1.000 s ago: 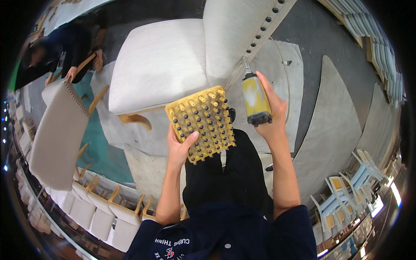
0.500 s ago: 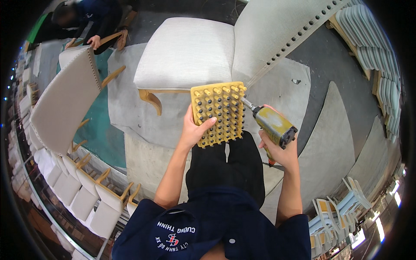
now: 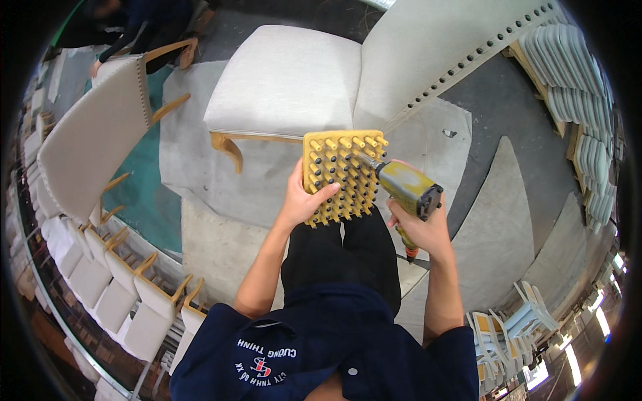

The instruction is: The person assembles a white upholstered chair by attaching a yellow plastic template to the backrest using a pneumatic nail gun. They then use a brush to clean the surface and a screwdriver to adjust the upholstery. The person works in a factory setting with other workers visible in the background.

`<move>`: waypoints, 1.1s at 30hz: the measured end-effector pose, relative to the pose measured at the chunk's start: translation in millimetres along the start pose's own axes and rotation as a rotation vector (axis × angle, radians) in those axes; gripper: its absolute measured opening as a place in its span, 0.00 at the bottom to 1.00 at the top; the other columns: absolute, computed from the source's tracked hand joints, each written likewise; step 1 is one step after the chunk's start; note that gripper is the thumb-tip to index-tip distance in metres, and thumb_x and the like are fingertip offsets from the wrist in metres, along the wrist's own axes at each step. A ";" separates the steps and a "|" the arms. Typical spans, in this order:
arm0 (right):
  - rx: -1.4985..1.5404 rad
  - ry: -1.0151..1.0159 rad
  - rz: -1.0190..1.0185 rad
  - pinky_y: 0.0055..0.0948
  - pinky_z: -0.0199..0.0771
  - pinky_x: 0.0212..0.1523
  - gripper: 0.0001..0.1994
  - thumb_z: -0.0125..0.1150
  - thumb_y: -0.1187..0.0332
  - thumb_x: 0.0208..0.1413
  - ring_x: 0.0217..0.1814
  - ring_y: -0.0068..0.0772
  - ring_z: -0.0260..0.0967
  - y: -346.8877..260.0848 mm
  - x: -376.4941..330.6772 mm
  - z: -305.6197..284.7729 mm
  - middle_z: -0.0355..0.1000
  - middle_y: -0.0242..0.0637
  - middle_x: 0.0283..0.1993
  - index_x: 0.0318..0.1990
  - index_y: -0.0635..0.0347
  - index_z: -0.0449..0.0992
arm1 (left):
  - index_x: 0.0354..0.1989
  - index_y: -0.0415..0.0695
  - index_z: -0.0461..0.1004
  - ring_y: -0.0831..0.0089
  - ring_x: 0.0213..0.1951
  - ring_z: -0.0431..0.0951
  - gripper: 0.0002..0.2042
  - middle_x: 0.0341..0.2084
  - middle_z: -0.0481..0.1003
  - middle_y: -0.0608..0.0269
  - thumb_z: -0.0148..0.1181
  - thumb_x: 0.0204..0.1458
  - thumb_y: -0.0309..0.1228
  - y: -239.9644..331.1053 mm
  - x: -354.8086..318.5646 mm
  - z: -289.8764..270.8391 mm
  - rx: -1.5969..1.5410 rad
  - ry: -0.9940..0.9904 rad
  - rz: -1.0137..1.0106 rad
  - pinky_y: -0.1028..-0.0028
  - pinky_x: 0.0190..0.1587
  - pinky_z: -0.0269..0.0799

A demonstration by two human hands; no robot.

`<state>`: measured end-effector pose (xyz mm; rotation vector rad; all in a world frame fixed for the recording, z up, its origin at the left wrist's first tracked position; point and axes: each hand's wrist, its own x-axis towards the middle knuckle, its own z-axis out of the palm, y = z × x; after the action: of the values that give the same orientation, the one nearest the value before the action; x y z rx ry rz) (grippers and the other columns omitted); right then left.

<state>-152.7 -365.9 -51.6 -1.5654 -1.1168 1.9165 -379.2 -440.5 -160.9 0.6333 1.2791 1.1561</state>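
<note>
My left hand (image 3: 304,199) grips a yellow peg board (image 3: 309,142) by its left edge, the thumb lying across its front. Rows of short yellow pegs cover the board. Dark round nail heads (image 3: 332,159) cap many of them, while the top row of pegs is bare. My right hand (image 3: 421,227) is wrapped round the handle of a yellow-green pistol-grip power driver (image 3: 408,184). The driver's metal tip reaches in among the upper pegs; whether it touches one I cannot tell. Just beyond the board lies a cream upholstered chair (image 3: 284,80), its back edge lined with dark nail heads.
A second upholstered chair (image 3: 100,134) stands at the left, where a person (image 3: 150,27) bends over it. Several chairs (image 3: 110,287) line the lower left. Stacked pale blue padded parts (image 3: 568,67) rise at the right. Grey sheets (image 3: 495,214) cover parts of the floor.
The driver has moved left, its tip going from the board's right edge to among the upper pegs. The board has shifted slightly right. The other person's hands have moved at the far-left chair.
</note>
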 end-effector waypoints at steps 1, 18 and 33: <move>0.023 0.002 0.000 0.23 0.76 0.26 0.24 0.63 0.83 0.57 0.23 0.22 0.72 1.8 1.2 2.1 0.75 0.35 0.37 0.62 0.65 0.72 | 0.64 0.35 0.62 0.75 0.51 0.78 0.32 0.50 0.77 0.59 0.72 0.52 0.25 1.5 0.2 0.7 0.011 0.006 -0.015 0.71 0.54 0.75; -0.566 0.412 -0.698 0.36 0.74 0.58 0.35 0.67 0.83 0.41 0.58 0.49 0.76 80.5 66.0 -46.0 0.75 0.49 0.59 0.64 0.63 0.72 | 0.62 0.39 0.63 0.72 0.51 0.78 0.29 0.51 0.75 0.57 0.70 0.52 0.25 2.0 -47.1 -0.2 -0.009 0.194 -0.178 0.68 0.55 0.76; -0.792 0.377 -0.734 0.40 0.84 0.44 0.41 0.76 0.72 0.38 0.55 0.48 0.77 88.5 81.6 -50.9 0.72 0.37 0.64 0.67 0.51 0.69 | 0.65 0.40 0.62 0.68 0.54 0.77 0.32 0.55 0.74 0.57 0.68 0.51 0.24 -5.5 -66.3 1.3 -0.050 0.180 -0.234 0.65 0.58 0.74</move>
<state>-112.7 -340.9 -173.4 -1.4402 -2.0253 0.6860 -368.8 -502.4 -139.1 0.3375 1.4306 1.0644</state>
